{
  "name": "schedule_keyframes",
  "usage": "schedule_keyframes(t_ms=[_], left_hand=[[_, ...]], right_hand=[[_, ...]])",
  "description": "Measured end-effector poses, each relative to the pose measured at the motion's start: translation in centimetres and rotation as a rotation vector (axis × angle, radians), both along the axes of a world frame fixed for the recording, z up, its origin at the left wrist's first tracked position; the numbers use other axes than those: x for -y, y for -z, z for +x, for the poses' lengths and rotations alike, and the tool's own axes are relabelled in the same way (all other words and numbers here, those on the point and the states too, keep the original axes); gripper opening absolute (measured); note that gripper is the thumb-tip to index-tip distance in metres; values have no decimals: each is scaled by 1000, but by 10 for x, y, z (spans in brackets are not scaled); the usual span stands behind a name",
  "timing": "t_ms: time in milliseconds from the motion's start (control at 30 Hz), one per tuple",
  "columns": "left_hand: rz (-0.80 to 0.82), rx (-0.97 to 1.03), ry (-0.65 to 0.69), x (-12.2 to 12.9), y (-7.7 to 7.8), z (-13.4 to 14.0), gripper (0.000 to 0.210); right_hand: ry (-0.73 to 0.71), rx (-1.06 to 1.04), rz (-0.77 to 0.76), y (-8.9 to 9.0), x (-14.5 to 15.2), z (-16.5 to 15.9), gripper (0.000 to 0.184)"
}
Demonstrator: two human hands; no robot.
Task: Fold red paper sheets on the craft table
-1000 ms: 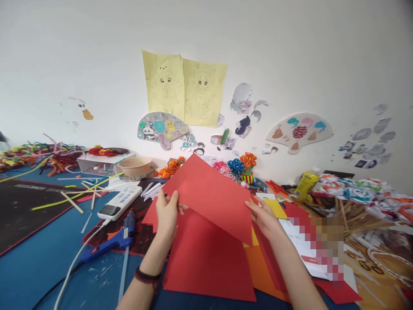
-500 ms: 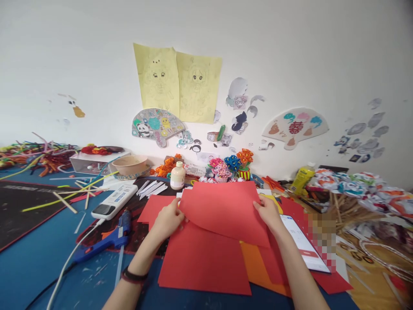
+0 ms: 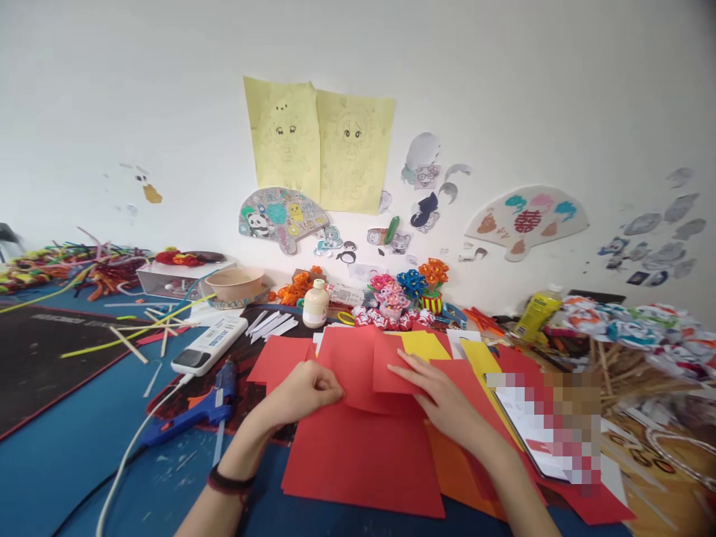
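Observation:
A sheet of red paper [image 3: 350,369] is raised between my hands, its right part folded over toward the middle. My left hand [image 3: 307,391] pinches the sheet's lower left edge, fingers curled. With fingers stretched out, my right hand [image 3: 433,384] lies against the folded-over flap [image 3: 391,365]; whether the thumb grips it from behind is hidden. Below the sheet, a larger red paper [image 3: 363,466] lies flat on the blue table. More red, orange and yellow sheets show around and under it, among them an orange sheet [image 3: 456,462] at the right.
A blue glue gun [image 3: 193,410] and a white power strip [image 3: 209,345] with its cable lie left. A cream bottle [image 3: 316,304] and pipe-cleaner flowers [image 3: 411,287] stand behind. A phone [image 3: 531,432] rests on papers at right, near a yellow bottle [image 3: 537,312].
My right hand has moved left and brought the right side of the red sheet over into a fold. My left hand has shifted slightly right. The view has turned a little left.

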State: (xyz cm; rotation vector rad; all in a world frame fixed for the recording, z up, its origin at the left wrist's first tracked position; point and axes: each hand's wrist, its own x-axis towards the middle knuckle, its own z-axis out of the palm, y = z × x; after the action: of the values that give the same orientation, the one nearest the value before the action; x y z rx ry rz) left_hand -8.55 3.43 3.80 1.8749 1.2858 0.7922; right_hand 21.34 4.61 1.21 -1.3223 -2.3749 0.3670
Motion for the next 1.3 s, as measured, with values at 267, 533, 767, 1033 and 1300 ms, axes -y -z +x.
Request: schedule_keyframes(t_ms=[267,533,767,1033,1300], left_hand=[[-120,20,64,5,-10,-29,18],[-252,-168,1,10,-4,-34,47],[201,-676,-521,1,-1,-25,43],[620,-564,-42,-22,6,48,30],[668,-484,263,-40,41,92,31]], right_hand=[[-96,109,-25,-4,17,-18,64],[-134,100,-62,0,29,-39,52],[-161,100,-77,2,28,-41,46],[-196,27,-154,-6,32,-40,42],[-187,-336,-255,-28,29,-19,31]])
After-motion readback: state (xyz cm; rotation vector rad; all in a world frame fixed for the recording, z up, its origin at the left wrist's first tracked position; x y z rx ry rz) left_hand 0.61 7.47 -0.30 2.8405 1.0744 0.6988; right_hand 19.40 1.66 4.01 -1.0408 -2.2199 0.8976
